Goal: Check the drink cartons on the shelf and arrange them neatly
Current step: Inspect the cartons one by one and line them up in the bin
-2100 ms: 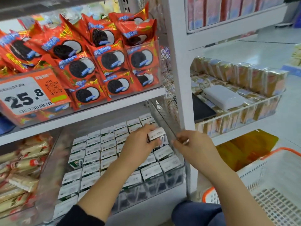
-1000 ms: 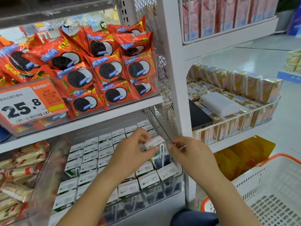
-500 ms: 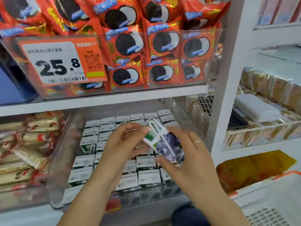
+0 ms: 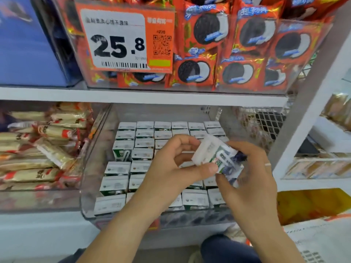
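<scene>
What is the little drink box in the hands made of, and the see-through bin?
The drink carton looks like coated paperboard: folded white top, printed glossy sides. The bin holding the other cartons seems clear hard plastic, since you see through its shiny wall. Both hands hold the carton.

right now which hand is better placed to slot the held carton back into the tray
Probably the right hand: it grips the carton by its lower body on the side nearest the rows' right end. The left hand only pinches the top and covers the middle rows.
</scene>
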Demonstrator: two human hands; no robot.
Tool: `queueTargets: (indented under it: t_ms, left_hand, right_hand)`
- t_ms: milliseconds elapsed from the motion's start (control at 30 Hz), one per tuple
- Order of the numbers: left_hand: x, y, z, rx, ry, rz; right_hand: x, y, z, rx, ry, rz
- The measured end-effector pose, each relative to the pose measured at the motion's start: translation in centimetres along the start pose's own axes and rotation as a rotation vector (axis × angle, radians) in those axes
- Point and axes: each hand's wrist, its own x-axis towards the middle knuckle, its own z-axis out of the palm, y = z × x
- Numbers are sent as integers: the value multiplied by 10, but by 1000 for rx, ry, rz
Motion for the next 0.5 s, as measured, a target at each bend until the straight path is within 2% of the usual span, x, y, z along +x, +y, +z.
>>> queueTargets:
  t_ms: [300,500]
  left_hand:
    - [0,0,1,22,-59,-26]
    - [5,0,-6,-235,-54,-132]
  right_hand:
    - [-1,3,-2,-26,105,-108]
    - [-2,0,-4,-73,129,-220]
